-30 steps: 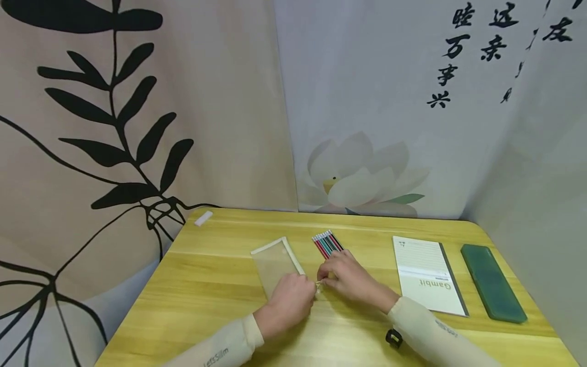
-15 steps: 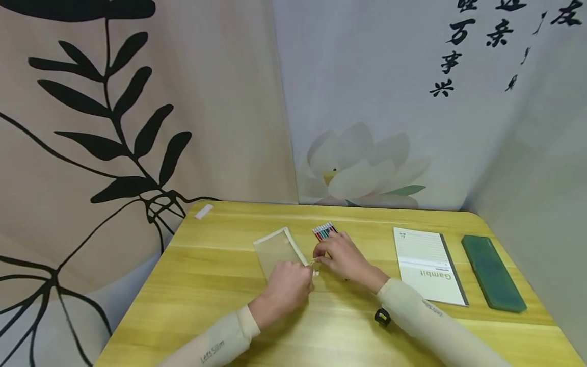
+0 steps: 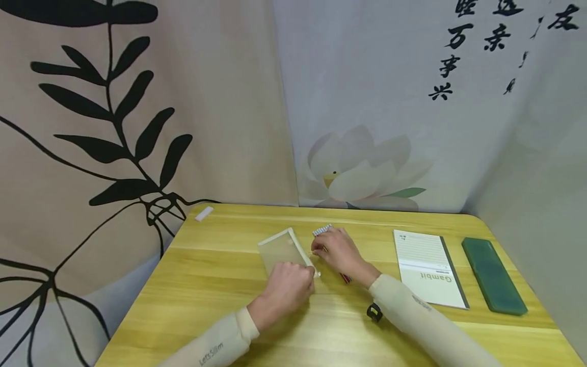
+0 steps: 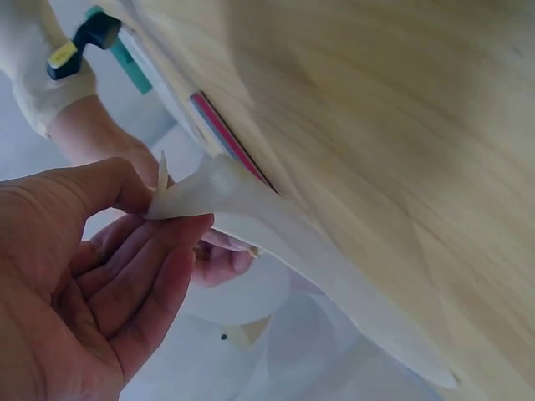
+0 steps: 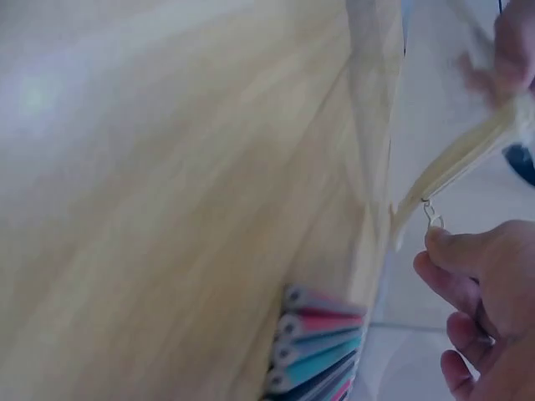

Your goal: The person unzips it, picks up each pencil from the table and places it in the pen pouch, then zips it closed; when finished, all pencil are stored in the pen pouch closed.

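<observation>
A translucent zip pouch with a pale border lies slanted on the table. My left hand pinches its near corner; in the left wrist view, thumb and fingers grip the whitish edge, which rises off the table there. The right hand is over the pouch's right side. Between its thumb and index finger it pinches a small looped zipper pull, seen in the right wrist view. A row of several coloured pencils lies under and beside the right hand, which partly hides them.
To the right lie a white notepad marked "Gambit" and a green case. A small white block, perhaps an eraser, rests at the far left corner of the wooden table. Printed curtains stand behind.
My right hand has moved away from the left hand, up along the pouch's zipped edge, and now covers more of the pencils. The left hand keeps its hold on the corner.
</observation>
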Available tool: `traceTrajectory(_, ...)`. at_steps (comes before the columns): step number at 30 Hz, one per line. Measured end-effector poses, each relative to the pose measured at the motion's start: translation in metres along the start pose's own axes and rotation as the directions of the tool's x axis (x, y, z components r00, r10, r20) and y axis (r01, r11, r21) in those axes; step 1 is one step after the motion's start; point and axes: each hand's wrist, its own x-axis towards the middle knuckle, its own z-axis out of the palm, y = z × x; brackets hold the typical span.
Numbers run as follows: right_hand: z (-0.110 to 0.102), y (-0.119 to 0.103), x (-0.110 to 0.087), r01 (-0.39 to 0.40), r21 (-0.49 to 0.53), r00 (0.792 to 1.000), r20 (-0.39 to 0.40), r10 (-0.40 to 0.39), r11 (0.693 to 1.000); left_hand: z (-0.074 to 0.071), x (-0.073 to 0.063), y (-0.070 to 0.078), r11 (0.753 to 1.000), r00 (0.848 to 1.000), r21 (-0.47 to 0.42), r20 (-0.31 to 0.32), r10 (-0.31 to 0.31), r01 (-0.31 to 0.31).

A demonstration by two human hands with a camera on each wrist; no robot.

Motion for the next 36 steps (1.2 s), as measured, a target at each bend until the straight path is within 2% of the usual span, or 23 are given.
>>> traceTrajectory(6,0.006,0.009,0.004,-0.043,-0.002,0.999,0.000,0.043,0.999,-0.001,-0.002,0.005,1.000,1.000,-0.009,-0.013,0.021,-0.021)
traceTrajectory(14,0.004,0.016,0.017,-0.083,-0.045,0.992,0.090,0.087,0.996,-0.007,-0.004,0.011,0.999,0.999,-0.034,-0.032,0.012,-0.013)
traceTrajectory(19,0.003,0.024,0.029,-0.105,-0.061,0.988,0.105,0.111,0.993,-0.014,-0.003,0.014,0.999,0.999,-0.037,-0.041,0.028,-0.029)
traceTrajectory(26,0.004,0.033,0.048,-0.121,-0.025,0.990,0.074,0.123,0.992,-0.021,-0.002,0.018,0.999,0.998,-0.011,-0.055,0.039,-0.040)
traceTrajectory(33,0.006,0.033,0.061,-0.260,0.041,0.965,0.038,0.258,0.965,-0.026,-0.005,0.022,0.998,0.998,0.039,-0.037,0.059,-0.058)
traceTrajectory(36,0.006,0.029,0.066,-0.274,0.038,0.962,0.014,0.274,0.961,-0.027,-0.005,0.021,0.997,0.997,0.048,-0.052,0.055,-0.052)
